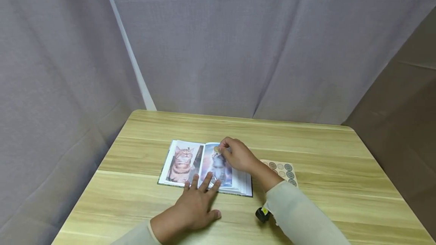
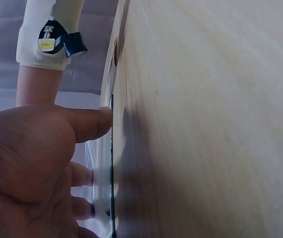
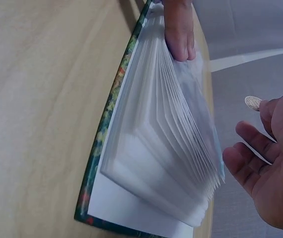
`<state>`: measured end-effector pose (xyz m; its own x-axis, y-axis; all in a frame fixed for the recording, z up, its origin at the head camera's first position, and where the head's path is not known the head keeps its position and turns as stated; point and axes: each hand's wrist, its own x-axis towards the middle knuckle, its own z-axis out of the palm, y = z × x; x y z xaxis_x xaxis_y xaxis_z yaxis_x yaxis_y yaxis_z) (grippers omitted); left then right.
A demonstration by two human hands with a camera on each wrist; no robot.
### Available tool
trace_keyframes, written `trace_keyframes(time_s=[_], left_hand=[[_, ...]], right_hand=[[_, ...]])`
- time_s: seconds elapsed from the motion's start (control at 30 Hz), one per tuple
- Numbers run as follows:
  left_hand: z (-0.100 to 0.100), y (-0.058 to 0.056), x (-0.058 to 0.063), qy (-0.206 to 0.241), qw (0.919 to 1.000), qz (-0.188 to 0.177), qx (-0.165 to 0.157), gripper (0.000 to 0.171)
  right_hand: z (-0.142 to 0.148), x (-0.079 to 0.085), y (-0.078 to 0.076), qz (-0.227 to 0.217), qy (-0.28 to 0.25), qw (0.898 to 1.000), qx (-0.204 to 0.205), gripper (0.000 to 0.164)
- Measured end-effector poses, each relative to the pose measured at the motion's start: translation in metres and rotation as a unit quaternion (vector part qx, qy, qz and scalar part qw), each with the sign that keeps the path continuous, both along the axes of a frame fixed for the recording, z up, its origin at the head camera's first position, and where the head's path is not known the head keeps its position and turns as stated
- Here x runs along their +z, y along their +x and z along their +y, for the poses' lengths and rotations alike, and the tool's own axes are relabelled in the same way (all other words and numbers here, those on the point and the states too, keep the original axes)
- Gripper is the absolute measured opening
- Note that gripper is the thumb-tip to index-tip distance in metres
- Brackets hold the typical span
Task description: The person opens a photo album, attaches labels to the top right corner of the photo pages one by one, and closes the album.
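An open photo album (image 1: 218, 190) lies on the table, with an orange cat picture (image 1: 181, 163) on its left page and a grey kitten picture (image 1: 218, 169) on its right page. Spread fingers of my left hand (image 1: 197, 203) rest on the album's lower edge near the fold; the thumb is on the table side. Above the right page, my right hand (image 1: 238, 156) pinches a small round tan sticker (image 3: 252, 103) between thumb and forefinger. In the right wrist view the album's pages (image 3: 156, 134) fan up from the cover, and the sticker is apart from them.
Right of the album, partly behind my right forearm, lies a sheet of round stickers (image 1: 281, 169). A black device with a yellow label (image 1: 263, 214) is strapped at the right sleeve. Grey curtains (image 1: 211, 48) hang behind the wooden table (image 1: 340, 184).
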<state>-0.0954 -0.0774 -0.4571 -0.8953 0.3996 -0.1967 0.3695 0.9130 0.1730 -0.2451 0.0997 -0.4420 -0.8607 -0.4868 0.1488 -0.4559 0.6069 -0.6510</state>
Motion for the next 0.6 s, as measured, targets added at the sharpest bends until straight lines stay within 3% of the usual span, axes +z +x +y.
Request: trace_keyframes(time_s=[0.6], left_hand=[[-0.001, 0.0, -0.002, 0.0, 1.0, 0.002, 0.004, 0.095]], right_hand=[[-0.02, -0.001, -0.013, 0.007, 0.036, 0.999, -0.014, 0.006]])
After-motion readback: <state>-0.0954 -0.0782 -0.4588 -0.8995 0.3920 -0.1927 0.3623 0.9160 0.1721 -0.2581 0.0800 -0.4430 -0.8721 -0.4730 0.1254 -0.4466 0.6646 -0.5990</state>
